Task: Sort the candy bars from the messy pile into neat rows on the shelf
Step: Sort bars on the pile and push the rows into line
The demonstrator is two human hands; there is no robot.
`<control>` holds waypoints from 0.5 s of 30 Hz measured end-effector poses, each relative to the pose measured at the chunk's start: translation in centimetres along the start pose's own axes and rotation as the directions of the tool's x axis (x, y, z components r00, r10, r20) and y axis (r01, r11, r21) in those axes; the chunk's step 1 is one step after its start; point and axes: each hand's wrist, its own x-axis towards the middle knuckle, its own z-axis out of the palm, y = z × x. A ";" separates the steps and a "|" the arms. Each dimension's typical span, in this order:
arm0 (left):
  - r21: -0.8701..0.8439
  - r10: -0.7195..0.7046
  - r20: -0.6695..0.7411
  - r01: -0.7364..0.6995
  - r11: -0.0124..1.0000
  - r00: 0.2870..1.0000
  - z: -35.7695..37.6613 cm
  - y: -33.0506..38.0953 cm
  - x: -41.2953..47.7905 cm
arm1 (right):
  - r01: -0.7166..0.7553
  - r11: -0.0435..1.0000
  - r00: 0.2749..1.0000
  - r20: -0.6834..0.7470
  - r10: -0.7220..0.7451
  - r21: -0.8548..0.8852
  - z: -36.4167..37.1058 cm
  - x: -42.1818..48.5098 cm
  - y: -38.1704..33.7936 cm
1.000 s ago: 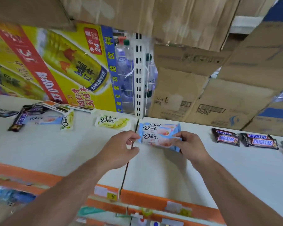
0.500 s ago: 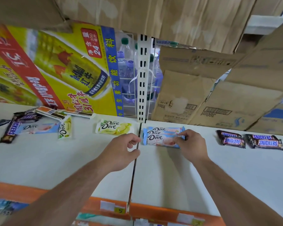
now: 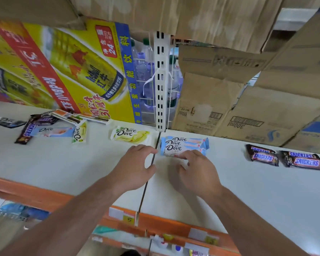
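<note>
Three pale-blue Dove bars (image 3: 184,145) lie stacked in an overlapping row on the white shelf (image 3: 248,191), just right of the shelf seam. My right hand (image 3: 196,171) hovers at their near edge, and its fingertips touch the front bar while the thumb stays off it. My left hand (image 3: 135,163) rests on the shelf by the stack's left end, fingers loosely curved and holding nothing. A yellow-green Dove bar (image 3: 130,134) lies alone left of the seam. The messy pile (image 3: 44,127) of Dove and Snickers bars sits far left. Two Snickers stacks (image 3: 262,154) (image 3: 304,160) lie at the right.
A yellow Red Bull carton (image 3: 63,71) stands behind the pile. Brown cardboard boxes (image 3: 229,108) line the back right and hang overhead. A white slotted upright (image 3: 160,80) with water bottles behind it rises at the seam. An orange price rail (image 3: 155,224) edges the shelf front.
My right hand has let go of the blue Dove bars, which now lie near the back of the shelf, and has drawn back to their near edge. My left hand stays beside them.
</note>
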 end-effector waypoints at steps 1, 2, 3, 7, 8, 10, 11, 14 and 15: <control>0.019 -0.002 -0.016 0.002 1.000 1.000 -0.1 -0.1 -0.4 | 0.040 0.999 0.999 0.019 -0.040 -0.017 0.2 -0.2 -0.6; 0.032 -0.011 -0.031 0.012 0.999 0.999 -0.2 -0.3 -0.9 | 0.077 0.997 0.997 0.033 -0.077 -0.024 0.3 -0.5 -1.3; 0.038 -0.021 -0.047 0.023 0.999 0.999 -0.4 -0.5 -1.5 | 0.108 0.994 0.993 0.049 -0.106 -0.027 0.3 -0.7 -2.0; 0.055 -0.058 -0.078 0.062 0.997 0.995 -1.6 -2.0 -3.3 | 0.175 0.984 0.980 0.097 -0.172 -0.023 0.5 -1.2 -4.4; 0.058 -0.064 -0.085 0.069 0.996 0.994 -2.1 -2.5 -3.7 | 0.181 0.984 0.979 0.103 -0.179 -0.009 0.7 -1.2 -5.0; 0.055 -0.074 -0.105 0.080 0.995 0.992 -3.1 -3.6 -4.5 | 0.193 0.981 0.974 0.118 -0.193 0.005 1.1 -1.3 -6.5; 0.050 -0.081 -0.114 0.087 0.995 0.990 -3.7 -4.2 -4.9 | 0.207 0.978 0.970 0.130 -0.205 -0.003 1.3 -1.3 -7.3; 0.039 -0.097 -0.129 0.103 0.994 0.987 -5.5 -6.6 -6.3 | 0.234 0.972 0.960 0.159 -0.228 -0.016 2.5 -1.1 -10.3; 0.037 -0.101 -0.130 0.107 0.994 0.986 -6.2 -7.6 -6.8 | 0.238 0.971 0.959 0.161 -0.233 -0.012 3.0 -1.0 -11.4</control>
